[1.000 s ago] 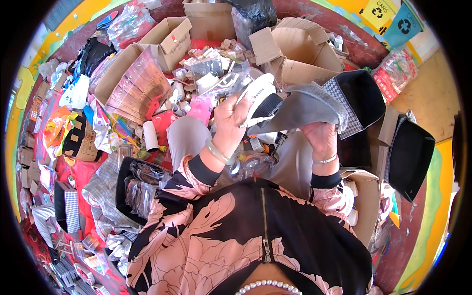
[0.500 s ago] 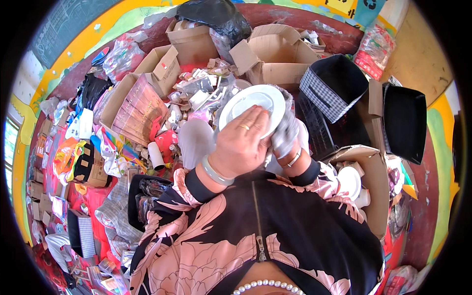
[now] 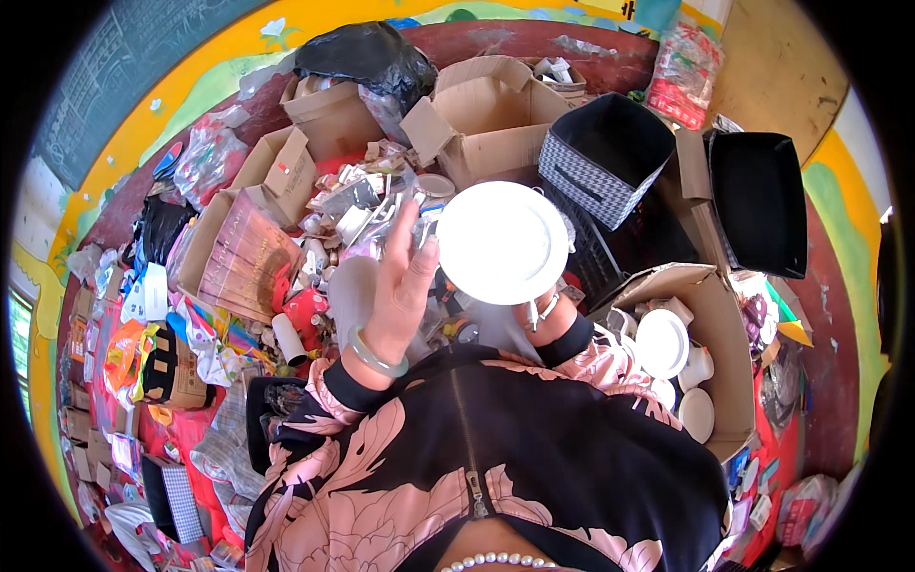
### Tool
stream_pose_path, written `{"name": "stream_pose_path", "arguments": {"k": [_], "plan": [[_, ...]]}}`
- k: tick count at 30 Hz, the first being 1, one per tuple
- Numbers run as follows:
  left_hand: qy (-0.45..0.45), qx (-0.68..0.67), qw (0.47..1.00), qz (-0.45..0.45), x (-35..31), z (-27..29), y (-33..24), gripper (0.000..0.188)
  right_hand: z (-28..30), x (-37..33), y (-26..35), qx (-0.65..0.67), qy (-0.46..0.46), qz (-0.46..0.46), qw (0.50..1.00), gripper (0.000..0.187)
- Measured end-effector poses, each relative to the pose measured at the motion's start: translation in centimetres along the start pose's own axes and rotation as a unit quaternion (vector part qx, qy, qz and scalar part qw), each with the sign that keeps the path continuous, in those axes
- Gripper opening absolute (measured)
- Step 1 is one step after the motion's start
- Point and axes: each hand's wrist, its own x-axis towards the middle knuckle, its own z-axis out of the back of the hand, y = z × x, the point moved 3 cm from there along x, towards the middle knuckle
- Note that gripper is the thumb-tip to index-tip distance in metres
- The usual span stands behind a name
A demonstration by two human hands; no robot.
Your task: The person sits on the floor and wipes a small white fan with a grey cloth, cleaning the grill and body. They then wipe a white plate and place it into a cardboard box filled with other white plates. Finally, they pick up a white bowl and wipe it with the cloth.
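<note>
A round white plate (image 3: 502, 243) is held up in front of my chest, its face bright with glare. My right hand (image 3: 545, 324) supports it from behind and below; its fingers are hidden by the plate, and a metal band circles the wrist. A sliver of patterned cloth (image 3: 570, 230) peeks out past the plate's right rim. My left hand (image 3: 400, 291) is raised just left of the plate, apart from it, with fingers stretched out and nothing in them. A pale bangle sits on that wrist.
To my right, a cardboard box (image 3: 721, 315) holds several white plates and cups. Patterned black-lined bins (image 3: 610, 157) stand beyond it. Ahead are an open carton (image 3: 496, 114) and a heap of small mixed goods (image 3: 353, 195). A pinkish printed box (image 3: 246, 255) stands left.
My left hand has come off the plate and moved left, opening out. The plate has turned to show its full round face, and the cloth is now mostly hidden behind it.
</note>
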Motion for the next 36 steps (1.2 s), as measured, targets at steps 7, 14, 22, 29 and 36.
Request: {"name": "stream_pose_path", "arguments": {"k": [7,14,22,29,36], "plan": [[0.055,-0.22,0.942,0.248,-1.1,-1.0,4.0,0.042,1.5,2.0,-1.3,-0.036,0.004,0.003,0.999,0.028],[0.005,-0.245,0.935,0.255,-1.4,0.9,4.8,0.041,2.0,4.2,-2.9,-0.094,0.009,0.012,0.995,0.025],[0.046,-0.226,0.943,0.238,-1.2,0.7,7.1,0.038,2.2,4.8,0.3,-0.219,-0.009,0.135,0.966,0.023],[-0.044,-0.302,0.916,0.259,-1.4,3.4,8.5,0.035,5.6,4.5,7.5,-0.181,-0.094,0.162,0.965,0.02],[0.004,-0.226,0.945,0.235,-0.8,2.6,5.8,0.047,2.1,2.0,3.5,-0.484,0.013,0.075,0.871,0.039]]}}
